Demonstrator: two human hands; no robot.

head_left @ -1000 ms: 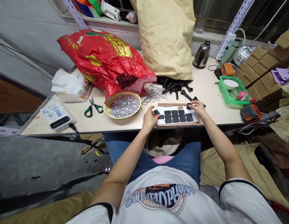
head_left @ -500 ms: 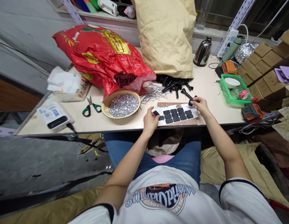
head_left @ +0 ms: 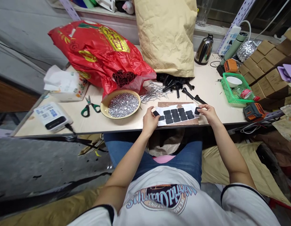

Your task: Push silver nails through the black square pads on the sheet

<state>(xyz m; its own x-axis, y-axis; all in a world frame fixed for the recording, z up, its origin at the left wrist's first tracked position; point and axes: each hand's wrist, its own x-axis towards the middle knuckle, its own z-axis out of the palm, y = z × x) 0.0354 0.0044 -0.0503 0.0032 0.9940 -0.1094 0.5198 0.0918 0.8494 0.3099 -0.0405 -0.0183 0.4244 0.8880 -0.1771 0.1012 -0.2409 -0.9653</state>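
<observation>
A white backing sheet [head_left: 161, 110] with rows of rounded black square stickers [head_left: 175, 115] lies near the table's front edge on a piece of brown cardboard [head_left: 163, 104]. At the sheet's left end, my left hand [head_left: 150, 121] pinches a black square sticker [head_left: 156, 113] between thumb and fingers. My right hand [head_left: 210, 114] is closed on another black square sticker [head_left: 197, 110] at the right end; whether that one is free of the sheet I cannot tell. Just behind my right hand lie slim black parts [head_left: 200, 99].
Left of the sheet stand a bowl of small metal pieces [head_left: 124, 105], green-handled scissors [head_left: 90, 106] and a white device [head_left: 52, 116]. Behind are metal pins [head_left: 155, 91], a red bag [head_left: 98, 53] and a paper sack [head_left: 166, 37]. A green basket [head_left: 232, 97] sits right.
My right hand has moved right and slightly toward me with its black sticker. A slim black part now shows on the table where that hand was. My left hand keeps its pinch.
</observation>
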